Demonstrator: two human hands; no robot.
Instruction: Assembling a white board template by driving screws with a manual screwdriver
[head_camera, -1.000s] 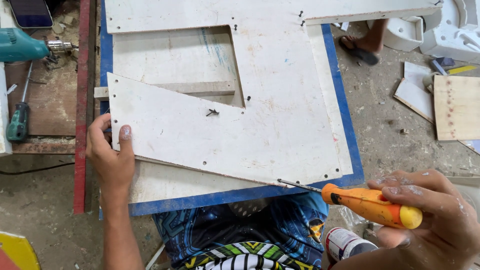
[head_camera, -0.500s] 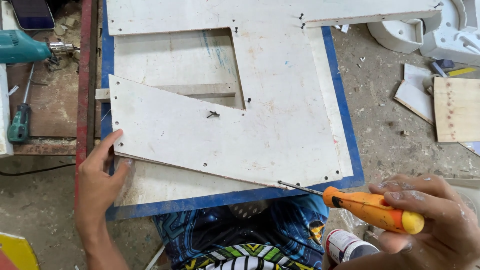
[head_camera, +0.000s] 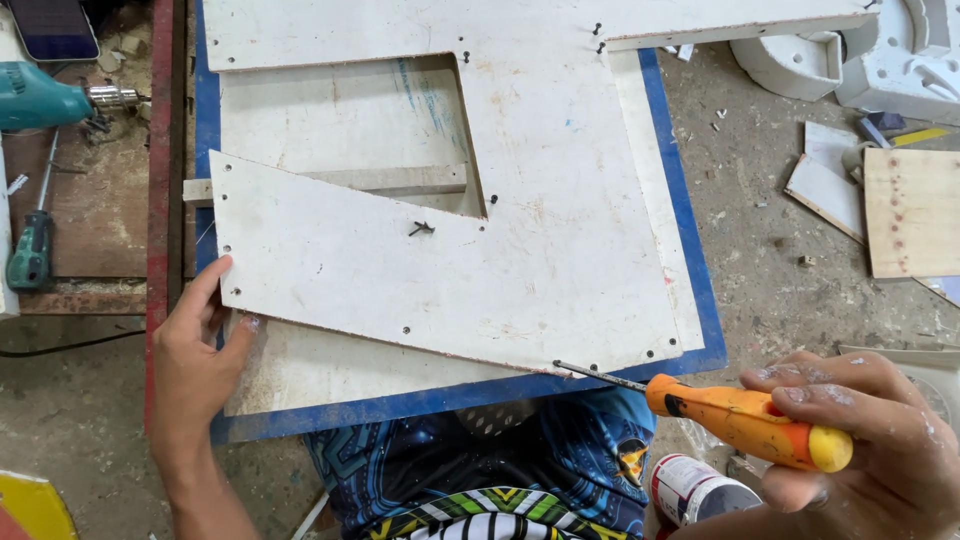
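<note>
The left hand (head_camera: 195, 355) pressed open against the white board's (head_camera: 450, 280) eight-o'clock corner; the right hand (head_camera: 860, 440) gripped an orange screwdriver (head_camera: 745, 420), above a closed can (head_camera: 700, 492) at five o'clock.

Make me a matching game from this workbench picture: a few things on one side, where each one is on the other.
Things:
1. screwdriver
2. drill
3. left hand
4. loose screws

Places:
A. lying on top of the white panel
B. at the panel's near left corner
C. far left, on the wooden bench
D. in the right hand, tip at the panel's near edge

Pairs: 1-D, 2-C, 3-B, 4-A
</note>
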